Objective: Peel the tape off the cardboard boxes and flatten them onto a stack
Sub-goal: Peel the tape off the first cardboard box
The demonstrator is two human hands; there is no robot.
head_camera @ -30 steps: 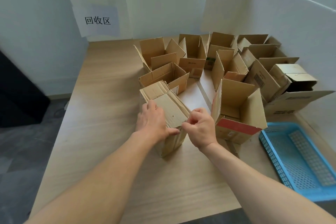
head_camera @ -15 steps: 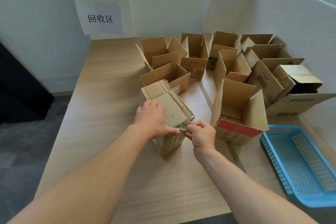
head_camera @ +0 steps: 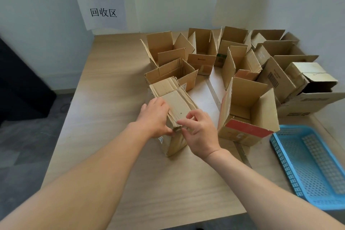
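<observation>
A small closed cardboard box (head_camera: 177, 102) stands on the wooden table (head_camera: 112, 99) in front of me. My left hand (head_camera: 155, 117) holds its left side, thumb at the near top corner. My right hand (head_camera: 200, 132) reaches over the near top edge, its index finger and thumb pinching at the corner where the tape end (head_camera: 177, 128) sits. The tape itself is barely visible.
Several open cardboard boxes crowd the back right of the table; the nearest, with a red stripe (head_camera: 248, 115), stands just right of my hands. A blue plastic basket (head_camera: 313, 166) lies at the right edge. White walls and a paper sign (head_camera: 103, 13) close the back.
My right hand has shifted from the box's right corner up over its near top edge, fingers spread more. The left hand stays on the box. The view has shifted slightly.
</observation>
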